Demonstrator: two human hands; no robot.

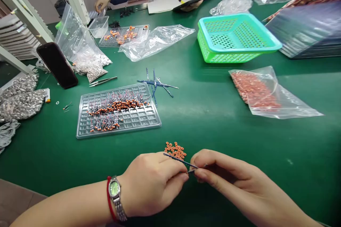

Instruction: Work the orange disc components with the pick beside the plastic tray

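My left hand (153,182) and my right hand (226,177) meet near the table's front edge, both pinching a thin blue strip (178,160) that slants up to the left between the fingertips. Just beyond the hands lies a small heap of orange ring-shaped parts (175,150) on the green table (213,113). A watch and a red cord are on my left wrist. A clear grid tray (133,118) with rows of orange-tipped wired parts sits further back to the left.
Loose blue strips (156,84) lie behind the tray, tweezers (102,81) and a black phone (57,64) to the left. A green-and-teal basket (234,37) and a bag of orange parts (255,90) are right. Another person's hands (102,3) work across the table.
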